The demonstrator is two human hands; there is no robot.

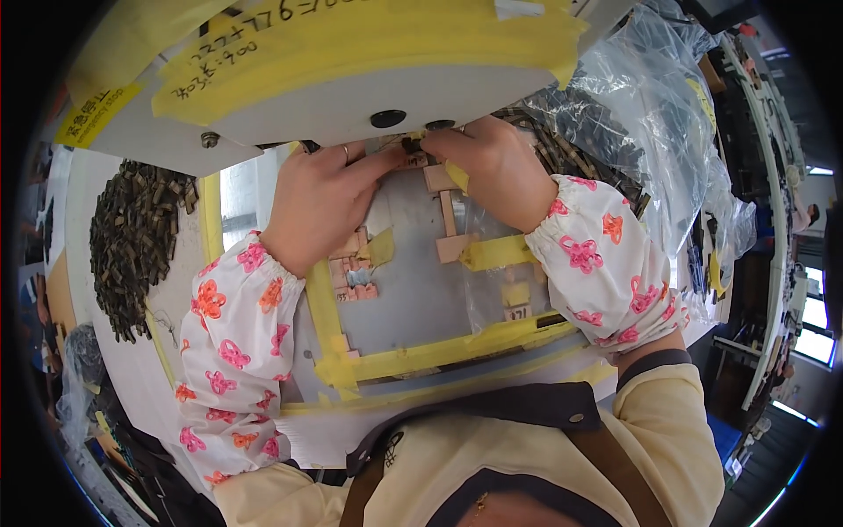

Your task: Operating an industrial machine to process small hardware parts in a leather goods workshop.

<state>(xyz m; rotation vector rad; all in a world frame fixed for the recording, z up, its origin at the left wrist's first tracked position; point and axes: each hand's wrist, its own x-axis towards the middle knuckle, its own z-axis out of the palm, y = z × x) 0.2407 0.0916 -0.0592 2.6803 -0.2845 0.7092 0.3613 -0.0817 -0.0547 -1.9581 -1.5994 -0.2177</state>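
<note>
Beneath the machine's front edge, my left hand (325, 198) and my right hand (492, 167) meet with fingers bent inward. Between their tips shows a small dark piece (412, 144), and both hands appear closed on it. Other fingertips are hidden under the machine. A metal plate (404, 290) edged with yellow tape lies below my hands. Pinkish blocks (448, 213) form a stepped guide beside my right hand. More small pinkish blocks (355, 290) sit near my left wrist, some with a bluish patch among them.
A pale machine housing (325, 119) with yellow tape and handwriting overhangs the plate. At left lies a heap of short dark strips (136, 246). Longer dark strips (571, 149) lie at right beside clear plastic sheeting (650, 88). Yellow tape (496, 253) crosses the plate's right side.
</note>
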